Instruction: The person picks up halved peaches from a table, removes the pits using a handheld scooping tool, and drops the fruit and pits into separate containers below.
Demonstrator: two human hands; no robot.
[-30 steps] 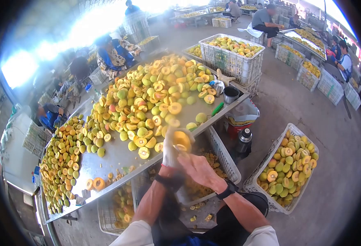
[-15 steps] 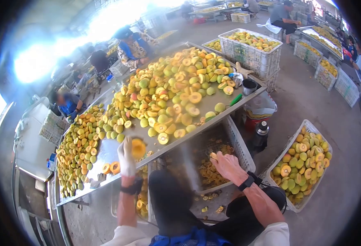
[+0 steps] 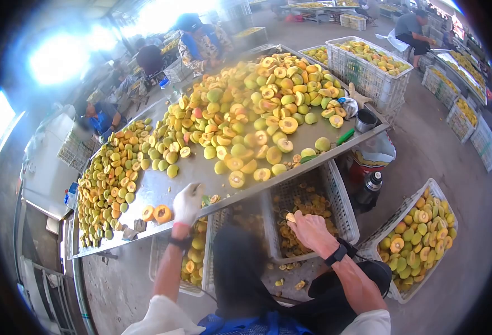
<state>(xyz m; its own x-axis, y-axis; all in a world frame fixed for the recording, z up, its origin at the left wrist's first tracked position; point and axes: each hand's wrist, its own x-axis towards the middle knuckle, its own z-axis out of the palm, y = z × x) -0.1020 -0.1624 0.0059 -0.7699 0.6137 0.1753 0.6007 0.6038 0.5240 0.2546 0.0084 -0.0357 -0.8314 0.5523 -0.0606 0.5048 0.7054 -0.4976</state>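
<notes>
My left hand (image 3: 188,204), in a white glove, is over the near edge of the metal table (image 3: 201,180), fingers stretched out and no fruit visible in it. Small peach scraps (image 3: 212,199) lie beside its fingers. Two orange, pitted peach halves (image 3: 162,214) sit to its left. My right hand (image 3: 313,230), bare, is closed on the wooden handle of a pitting tool (image 3: 291,217) with a thin wire loop at its tip. It is over a white crate (image 3: 347,215) holding peach scraps (image 3: 297,241). A large heap of halved yellow peaches (image 3: 246,111) covers much of the table.
A crate of peaches (image 3: 416,234) stands on the floor at right, near a thermos (image 3: 370,188). A metal cup (image 3: 366,119) and green-handled knife (image 3: 345,137) lie at the table's right end. A peach crate (image 3: 191,262) is under the table. Other people work at tables behind.
The orange peach half that was in my left hand is gone from it, and that hand has moved right along the table edge. My right hand still grips the tool; the view has shifted slightly.
</notes>
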